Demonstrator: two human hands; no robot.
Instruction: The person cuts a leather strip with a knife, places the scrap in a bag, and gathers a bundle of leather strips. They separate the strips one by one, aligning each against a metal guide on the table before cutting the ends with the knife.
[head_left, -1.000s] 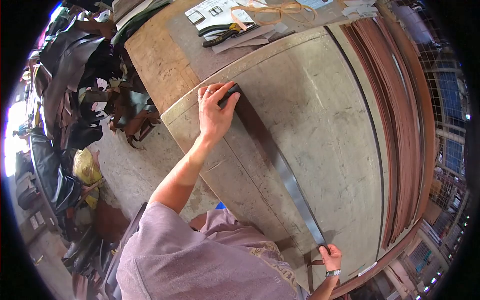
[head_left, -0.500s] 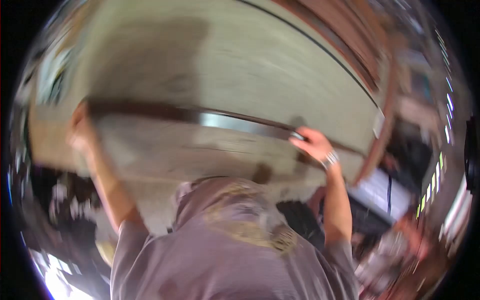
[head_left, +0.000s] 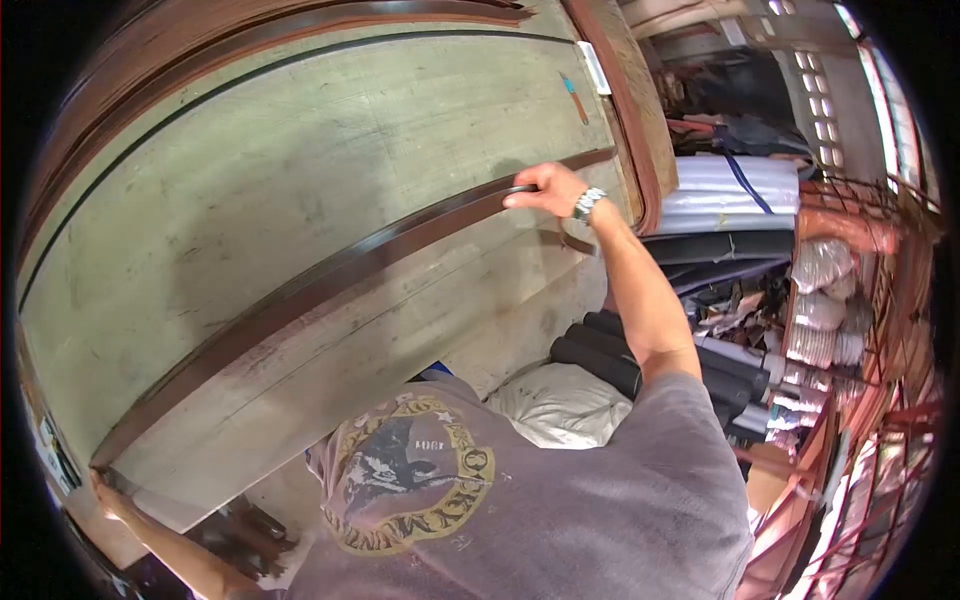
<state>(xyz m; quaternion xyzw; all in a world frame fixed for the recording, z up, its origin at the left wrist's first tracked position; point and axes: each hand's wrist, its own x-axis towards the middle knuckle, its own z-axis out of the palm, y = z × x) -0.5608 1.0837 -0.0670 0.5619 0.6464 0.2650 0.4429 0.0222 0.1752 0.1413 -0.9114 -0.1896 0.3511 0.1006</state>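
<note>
A long dark brown strip (head_left: 350,265), leather-like with a glossy face, runs diagonally across the pale worktable (head_left: 300,150). At its near left end, my left hand (head_left: 108,497) holds the strip's tip, the fingers partly cut off from sight by the lens edge. Toward the other end my right hand (head_left: 553,190), with a metal-banded watch (head_left: 589,204) on the wrist, is closed in a pinch at the strip. A small dark glossy bit shows between thumb and forefinger. Below that hand hangs a narrow brown loop (head_left: 575,240).
Brown strips (head_left: 330,25) are stacked along the far edge, and more hang over the right edge (head_left: 630,110). A blue-handled slim tool (head_left: 573,97) lies near the far right corner. Dark rolls (head_left: 590,355) and a white sack (head_left: 560,405) stand below the table.
My view has swung to the right and steadied. The strip now slants down to the left; my left hand sits lower at its end, and my right hand appears higher up.
</note>
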